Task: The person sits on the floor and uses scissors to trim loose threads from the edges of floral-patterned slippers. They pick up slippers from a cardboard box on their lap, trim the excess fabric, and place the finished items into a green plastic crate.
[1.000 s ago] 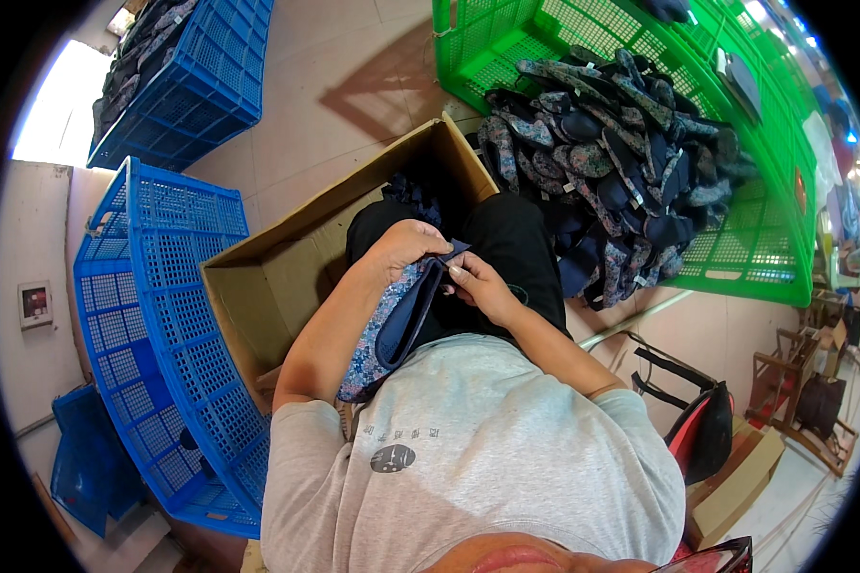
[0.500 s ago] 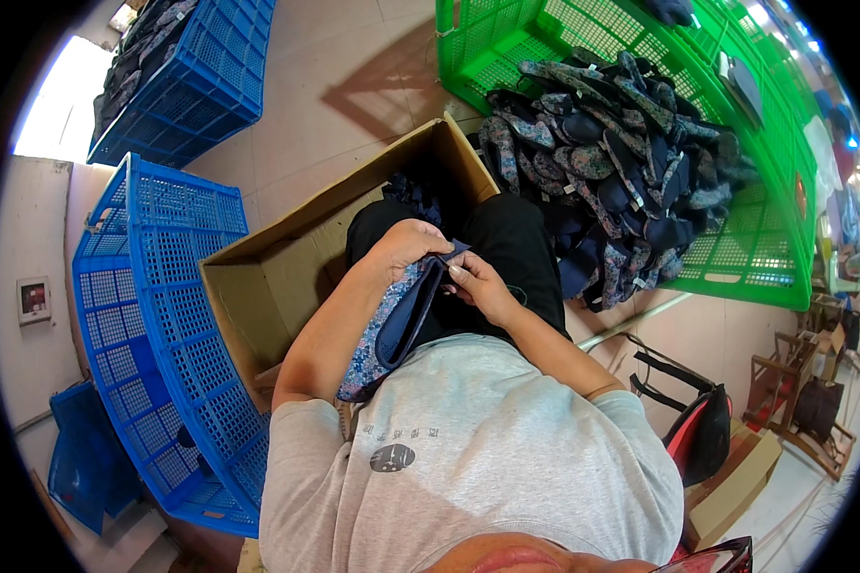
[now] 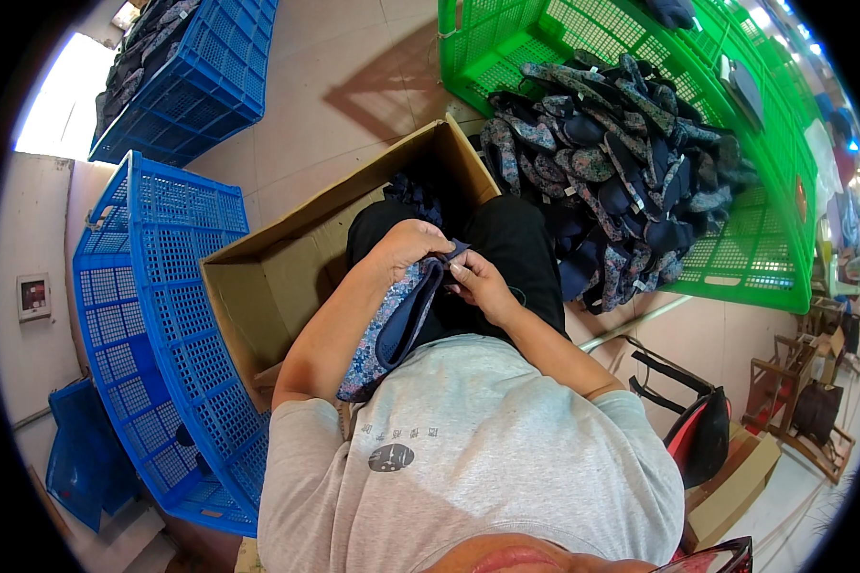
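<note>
Over my lap, a floral cloth slipper [image 3: 361, 368] with a dark navy inside hangs from my fingers, its rounded end against my shirt. My left hand [image 3: 416, 244] is closed on the navy edge at its far end. Close by on the right, my right hand [image 3: 480, 284] pinches the same end, thumb and fingers together. What lies right between the fingertips is too small to make out. An open cardboard box [image 3: 263, 291] sits just beyond my knees, with some dark cloth [image 3: 413, 198] inside it.
At the far right, a green plastic crate [image 3: 764, 244] holds a heap of floral and navy slippers [image 3: 592, 158]. A blue crate [image 3: 201, 334] stands to my left, and another blue crate [image 3: 220, 76] with similar pieces is beyond it. A red and black bag [image 3: 702, 435] is at right.
Both hands stay nearly in place on the slipper's end; the right fingers have shifted very slightly. Nothing has been let go.
</note>
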